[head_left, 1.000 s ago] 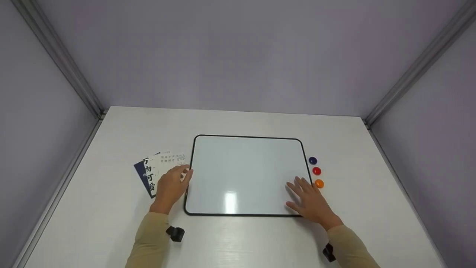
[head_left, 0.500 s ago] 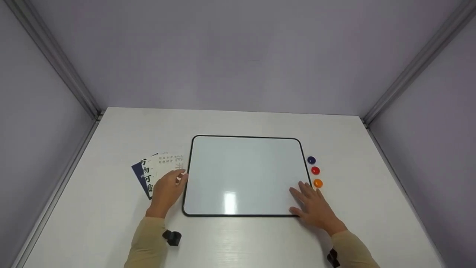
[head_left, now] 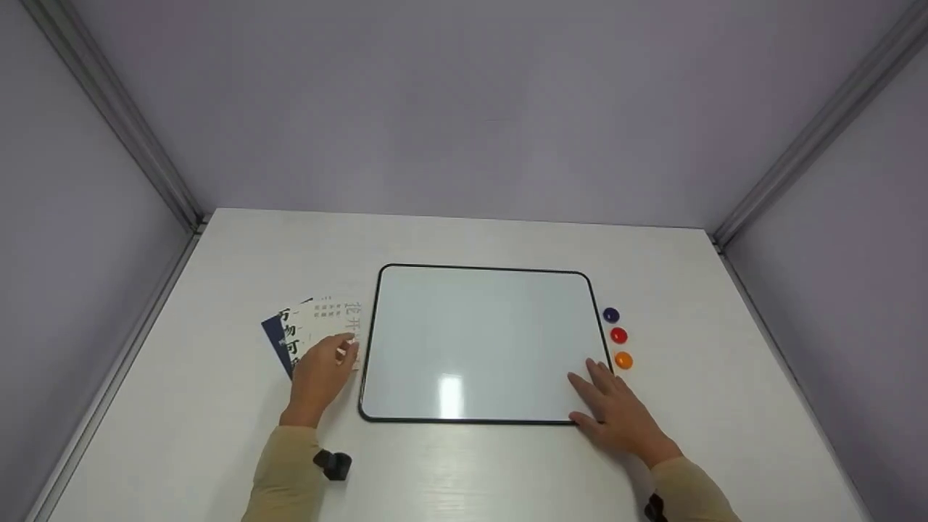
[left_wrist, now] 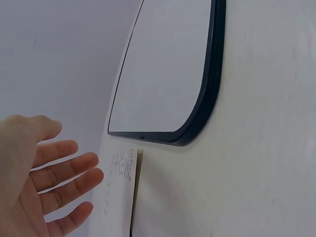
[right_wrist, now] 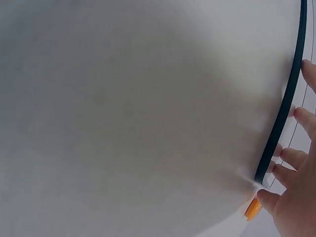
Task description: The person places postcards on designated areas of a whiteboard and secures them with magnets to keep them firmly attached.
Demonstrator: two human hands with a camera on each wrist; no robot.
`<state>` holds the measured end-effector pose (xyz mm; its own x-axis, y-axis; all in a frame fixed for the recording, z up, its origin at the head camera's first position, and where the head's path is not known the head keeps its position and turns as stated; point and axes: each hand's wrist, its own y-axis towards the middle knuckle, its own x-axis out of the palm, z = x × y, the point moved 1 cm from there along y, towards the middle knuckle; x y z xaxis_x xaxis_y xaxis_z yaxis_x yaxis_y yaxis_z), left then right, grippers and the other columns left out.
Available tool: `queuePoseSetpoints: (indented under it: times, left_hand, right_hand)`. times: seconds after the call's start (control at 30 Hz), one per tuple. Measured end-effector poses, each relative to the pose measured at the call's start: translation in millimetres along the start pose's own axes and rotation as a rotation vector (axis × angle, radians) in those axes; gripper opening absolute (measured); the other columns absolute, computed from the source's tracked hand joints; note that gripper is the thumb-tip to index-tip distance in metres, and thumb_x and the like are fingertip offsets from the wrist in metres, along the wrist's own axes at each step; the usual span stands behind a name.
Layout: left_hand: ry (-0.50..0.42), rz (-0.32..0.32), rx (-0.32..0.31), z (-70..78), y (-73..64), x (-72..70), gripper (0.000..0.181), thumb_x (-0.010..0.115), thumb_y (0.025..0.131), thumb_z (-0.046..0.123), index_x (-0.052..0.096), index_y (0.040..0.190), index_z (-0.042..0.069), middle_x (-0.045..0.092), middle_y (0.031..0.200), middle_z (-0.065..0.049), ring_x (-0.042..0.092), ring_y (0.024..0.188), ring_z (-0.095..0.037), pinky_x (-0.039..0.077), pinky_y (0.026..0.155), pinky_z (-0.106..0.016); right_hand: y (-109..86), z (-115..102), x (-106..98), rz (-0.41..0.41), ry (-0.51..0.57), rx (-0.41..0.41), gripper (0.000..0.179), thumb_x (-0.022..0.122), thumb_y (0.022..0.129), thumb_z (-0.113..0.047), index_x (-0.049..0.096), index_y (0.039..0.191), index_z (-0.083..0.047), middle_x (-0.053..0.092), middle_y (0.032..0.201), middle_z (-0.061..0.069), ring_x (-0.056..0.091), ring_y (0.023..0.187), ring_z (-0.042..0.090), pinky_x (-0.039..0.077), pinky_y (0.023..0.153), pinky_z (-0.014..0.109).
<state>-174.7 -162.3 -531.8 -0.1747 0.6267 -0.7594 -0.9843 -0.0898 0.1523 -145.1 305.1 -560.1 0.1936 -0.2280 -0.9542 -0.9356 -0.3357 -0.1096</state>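
A whiteboard (head_left: 478,341) with a thin black frame lies flat on the table in the head view. Over a fanned stack of printed cards (head_left: 312,322) at its left is my left hand (head_left: 317,377), fingers loosely bent, partly covering them. The left wrist view shows that hand (left_wrist: 22,173) holding nothing, with its thumb and fingers apart and the card stack (left_wrist: 116,192) beyond the fingertips. My right hand (head_left: 618,413) has its fingers spread at the board's lower right corner. Seen from the right wrist, its fingertips (right_wrist: 294,158) lie at the black frame (right_wrist: 281,116).
Right of the board, a dark blue round magnet-like button (head_left: 611,315), a red one (head_left: 618,335) and an orange one (head_left: 623,360) form a line. The white table (head_left: 449,471) meets grey-purple walls (head_left: 464,109) at the back and sides.
My left hand has drawn back from the board's left edge, leftward and nearer to me, over the cards. The right hand has shifted slightly right and nearer to me. Board and buttons stay put.
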Motion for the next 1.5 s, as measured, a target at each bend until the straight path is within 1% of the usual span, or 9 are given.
queuePoseSetpoints:
  times: [0.1,0.33,0.43,0.67,0.83,1.0,1.13,1.3,1.5]
  left_hand:
    - [0.002,-0.002,-0.015,-4.1,0.3,-0.7,0.029,0.057,0.096,0.018,0.065,0.117,0.001,0.072,0.1,-0.017,0.07,0.089,-0.028,0.058,0.078,-0.042]
    - [-0.017,-0.028,-0.071,-14.1,1.1,-5.0,0.031,0.057,0.094,0.016,0.064,0.12,0.0,0.071,0.103,-0.019,0.068,0.093,-0.031,0.056,0.081,-0.046]
    - [-0.028,-0.032,-0.097,-19.9,2.3,-5.8,0.033,0.057,0.094,0.015,0.063,0.121,-0.001,0.07,0.103,-0.02,0.067,0.094,-0.032,0.055,0.082,-0.047]
    - [-0.06,0.002,-0.135,-29.9,1.6,-9.3,0.035,0.059,0.092,0.015,0.061,0.121,-0.005,0.069,0.103,-0.022,0.065,0.096,-0.034,0.053,0.085,-0.049]
    - [-0.054,0.028,-0.157,-35.0,1.3,-12.8,0.036,0.062,0.091,0.015,0.061,0.12,-0.007,0.068,0.101,-0.025,0.063,0.093,-0.034,0.051,0.084,-0.048]
    - [-0.034,0.024,-0.177,-40.8,1.4,-14.6,0.038,0.063,0.09,0.014,0.06,0.12,-0.009,0.066,0.1,-0.026,0.059,0.087,-0.031,0.048,0.082,-0.046]
    - [-0.035,0.023,-0.192,-44.7,1.1,-15.2,0.039,0.063,0.089,0.014,0.059,0.119,-0.011,0.066,0.101,-0.027,0.059,0.089,-0.032,0.049,0.083,-0.047]
    - [-0.045,0.014,-0.237,-48.3,0.6,-14.1,0.04,0.063,0.09,0.014,0.058,0.121,-0.011,0.065,0.105,-0.028,0.059,0.092,-0.033,0.05,0.086,-0.048]
    - [-0.043,0.04,-0.301,-46.4,0.7,-13.7,0.042,0.066,0.087,0.013,0.059,0.119,-0.013,0.063,0.103,-0.028,0.057,0.09,-0.033,0.049,0.084,-0.047]
  right_hand:
    - [-0.3,2,1,-0.011,0.01,0.01,0.065,0.057,0.091,-0.05,0.037,0.148,-0.028,0.025,0.162,0.012,0.021,0.15,0.037,0.022,0.12,0.059]
    - [-0.6,5,2,0.016,0.011,-0.006,0.065,0.058,0.091,-0.051,0.037,0.148,-0.028,0.026,0.161,0.012,0.023,0.149,0.038,0.028,0.117,0.061]
    - [-1.1,5,3,0.007,0.027,0.004,0.066,0.058,0.091,-0.052,0.036,0.149,-0.029,0.024,0.162,0.011,0.022,0.15,0.038,0.028,0.116,0.062]
    - [-2.5,2,5,0.002,0.051,0.016,0.066,0.056,0.09,-0.055,0.036,0.148,-0.03,0.023,0.163,0.009,0.02,0.15,0.037,0.027,0.117,0.062]
    - [-3.0,1,4,0.026,0.053,0.006,0.065,0.058,0.09,-0.052,0.039,0.147,-0.028,0.026,0.161,0.011,0.023,0.149,0.038,0.028,0.116,0.061]
    - [-2.0,1,3,0.057,0.042,-0.017,0.064,0.059,0.09,-0.052,0.042,0.146,-0.026,0.031,0.159,0.014,0.028,0.147,0.039,0.03,0.116,0.06]
    - [-0.7,3,3,0.046,0.049,-0.006,0.064,0.058,0.09,-0.053,0.041,0.146,-0.028,0.029,0.16,0.013,0.026,0.148,0.037,0.029,0.117,0.059]
    - [-1.3,5,3,0.025,0.053,0.007,0.065,0.057,0.09,-0.055,0.04,0.147,-0.029,0.027,0.161,0.011,0.024,0.149,0.036,0.028,0.117,0.06]
    - [-1.1,7,5,0.035,0.045,-0.001,0.065,0.057,0.09,-0.055,0.04,0.147,-0.028,0.028,0.16,0.012,0.025,0.149,0.037,0.028,0.117,0.059]
